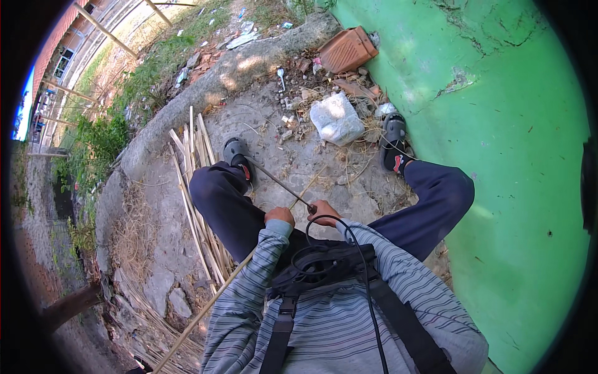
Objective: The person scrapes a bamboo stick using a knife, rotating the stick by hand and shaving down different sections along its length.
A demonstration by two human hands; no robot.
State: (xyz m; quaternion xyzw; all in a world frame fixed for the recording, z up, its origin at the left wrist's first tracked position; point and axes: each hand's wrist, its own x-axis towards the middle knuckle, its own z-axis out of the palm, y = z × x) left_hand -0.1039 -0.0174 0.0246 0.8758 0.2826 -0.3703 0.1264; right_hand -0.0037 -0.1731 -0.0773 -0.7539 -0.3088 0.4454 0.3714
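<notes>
Pale strip (205,311) is running diagonally across the head view, from lower left, past my left sleeve (243,305), to just beyond my hands. Left hand (280,215) is clamping it. Right hand (323,211) is gripping one end of a dark rod (279,181); its other end is pointing at my left shoe (237,153). Hands are sitting near each other. Rod and strip are crossing; can't tell if touching. More strips (208,249) are lying left of my left leg (224,202). Green wall (517,187) is standing to my right.
</notes>
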